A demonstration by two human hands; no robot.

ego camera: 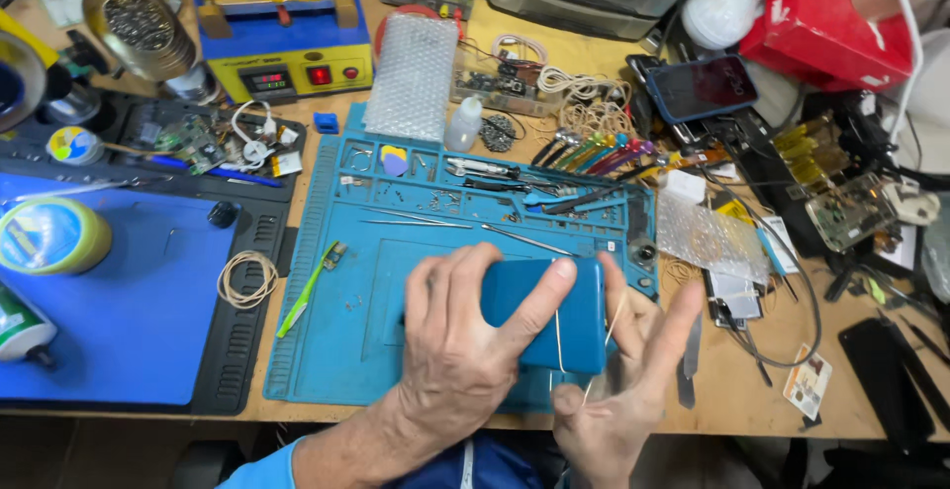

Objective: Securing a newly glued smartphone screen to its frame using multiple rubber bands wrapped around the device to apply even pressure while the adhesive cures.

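My left hand (457,341) grips a blue-backed phone (572,291) above the teal work mat (341,291), thumb laid across its back. A thin rubber band (559,341) runs over the phone's right end. My right hand (618,390) sits just right of and below the phone, fingers spread, with the band stretched between thumb and fingers. The phone's front is hidden.
Tweezers (524,240) and small parts lie on the mat's upper tray. A green toothbrush (307,291) and a loose rubber band (247,279) lie left. A blue pad (119,321), tape roll (49,235), yellow heater unit (287,63), bubble wrap (411,73) and cluttered cables surround.
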